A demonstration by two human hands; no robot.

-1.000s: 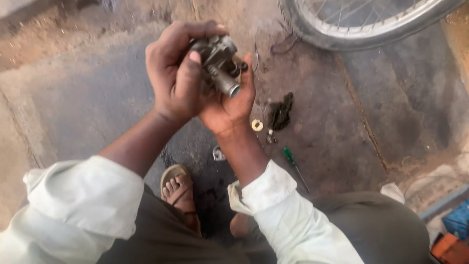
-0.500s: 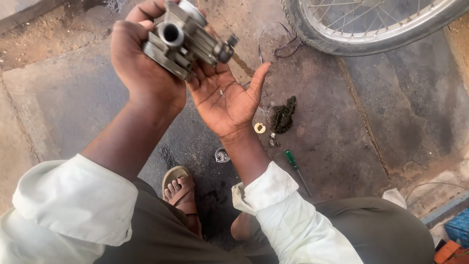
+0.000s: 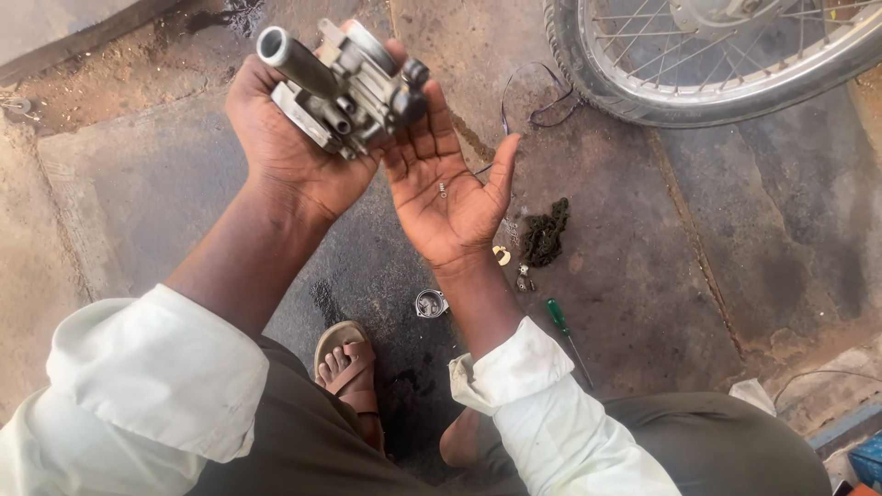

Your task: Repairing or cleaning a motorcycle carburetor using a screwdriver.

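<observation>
Left hand (image 3: 294,147) is wrapped around a grey metal carburetor (image 3: 340,87), fingers clenched behind it so the body sits up against the palm with the tube end poking far-left. Right hand (image 3: 450,193) is flat open just beside it, fingertips touching the carb's right side, tiny spring (image 3: 442,189) lying loose in the palm. Further right on the ground: green screwdriver (image 3: 562,326) and spoked wheel (image 3: 717,55).

The grey metal carburettor (image 3: 344,87) sits in your left hand (image 3: 294,152), tilted, with its round tube-shaped neck pointing up and to the left, the open bore facing the camera. Its cast body is dull silver with small brass-coloured fittings, and a dark knob juts out on its right side, touching the fingertips of your right hand (image 3: 450,197). A tiny metal spring (image 3: 442,189) lies loose in the middle of that upturned, flat palm, just below the carburettor.
</observation>
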